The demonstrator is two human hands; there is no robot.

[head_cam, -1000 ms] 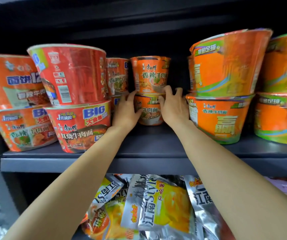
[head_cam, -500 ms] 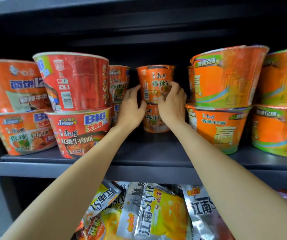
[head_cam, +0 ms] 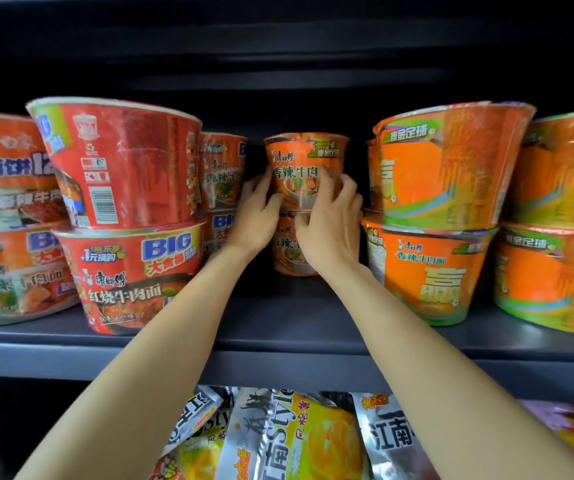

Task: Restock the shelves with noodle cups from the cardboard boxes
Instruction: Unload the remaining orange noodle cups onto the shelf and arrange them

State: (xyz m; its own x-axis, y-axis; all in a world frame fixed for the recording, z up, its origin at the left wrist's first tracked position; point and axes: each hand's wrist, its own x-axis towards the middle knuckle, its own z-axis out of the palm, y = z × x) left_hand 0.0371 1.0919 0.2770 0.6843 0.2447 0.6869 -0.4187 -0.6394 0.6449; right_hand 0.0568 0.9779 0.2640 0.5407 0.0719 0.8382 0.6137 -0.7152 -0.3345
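Observation:
Two small orange noodle cups stand stacked at the back middle of the dark shelf point(head_cam: 278, 327). My left hand point(head_cam: 254, 216) and my right hand point(head_cam: 330, 223) reach in from below and clasp the upper cup point(head_cam: 306, 161) on both sides of its lower half. Fingers of both hands wrap onto its front. The lower cup point(head_cam: 287, 251) is partly hidden behind my hands. No cardboard box is in view.
Stacked red noodle bowls point(head_cam: 126, 216) fill the shelf's left side, and stacked orange bowls point(head_cam: 437, 209) fill the right, leaving a narrow gap around my arms. Another shelf board point(head_cam: 278, 39) hangs close overhead. Snack bags point(head_cam: 292, 438) lie on the shelf below.
Both hands have risen from the lower cup to the upper cup and closed around it. The camera has moved closer to the shelf.

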